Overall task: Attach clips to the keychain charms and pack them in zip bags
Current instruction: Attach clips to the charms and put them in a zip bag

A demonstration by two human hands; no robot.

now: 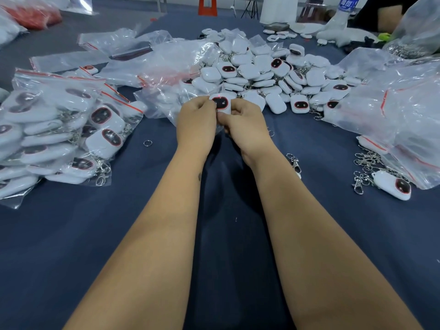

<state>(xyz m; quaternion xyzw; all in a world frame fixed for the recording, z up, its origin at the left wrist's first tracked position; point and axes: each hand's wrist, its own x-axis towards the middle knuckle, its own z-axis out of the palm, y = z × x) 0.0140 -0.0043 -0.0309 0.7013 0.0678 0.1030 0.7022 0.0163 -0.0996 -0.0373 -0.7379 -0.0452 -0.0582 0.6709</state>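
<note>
A white keychain charm [220, 102] with a dark, red-rimmed face is held upright between both hands above the dark blue table [152, 210]. My left hand [197, 120] grips its left side with curled fingers. My right hand [245, 122] grips its right side and lower edge; whatever sits under the charm is hidden by the fingers. Behind the hands lies a big heap of loose white charms [269, 72]. Metal clips [294, 163] lie beside my right wrist, and more clips [364, 167] lie at the right.
Filled zip bags of charms [62, 132] are piled at the left. Empty zip bags [166, 60] lie behind the hands and at the right [392, 103]. A loose ring [147, 143] and one charm [392, 185] lie on the cloth. Another person's arm [385, 17] is at far right.
</note>
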